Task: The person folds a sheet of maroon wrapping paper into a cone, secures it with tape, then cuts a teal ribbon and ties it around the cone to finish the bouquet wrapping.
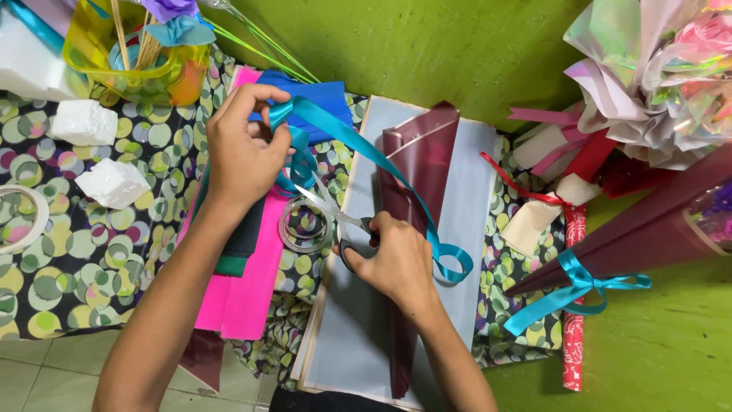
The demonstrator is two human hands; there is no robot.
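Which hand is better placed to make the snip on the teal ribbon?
Right. The right hand already holds the scissors, blades pointing at the teal ribbon. The left hand is busy pinching the ribbon's folded end.

A gift-wrapping craft corner: ribbon (381,156), wrapping sheets (469,214), wrapped bouquets (656,91) crowd the patterned table (84,252).

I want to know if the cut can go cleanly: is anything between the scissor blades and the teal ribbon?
Nothing visible. The left hand pinches the folded teal ribbon, and the scissors in the right hand point their blades straight at the ribbon's loops. The clear tape roll lies beneath, on the table, not between them.
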